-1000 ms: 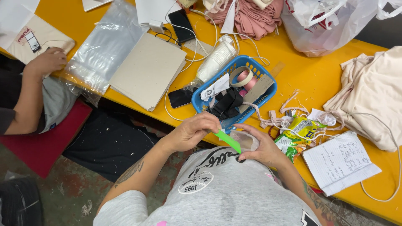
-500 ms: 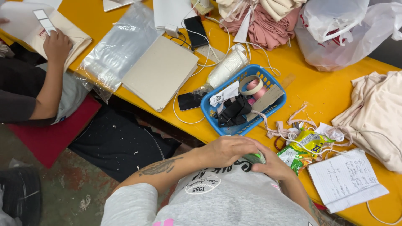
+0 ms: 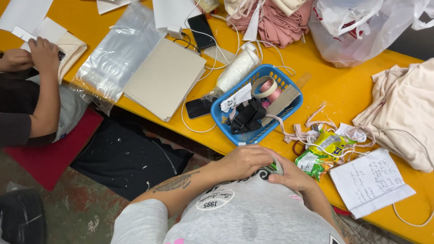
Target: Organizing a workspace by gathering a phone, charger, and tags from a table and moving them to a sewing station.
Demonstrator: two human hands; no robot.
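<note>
On the yellow table (image 3: 343, 90) in front of you sits a blue basket (image 3: 235, 131) holding a tape roll (image 3: 264, 86) and black straps (image 3: 247, 115). Just left of it lie a dark phone (image 3: 198, 108) and a grey cardboard sheet (image 3: 165, 77). To your right you have a green snack bag (image 3: 318, 153), an open notebook (image 3: 368, 180) and cream fabric (image 3: 404, 113).
</note>
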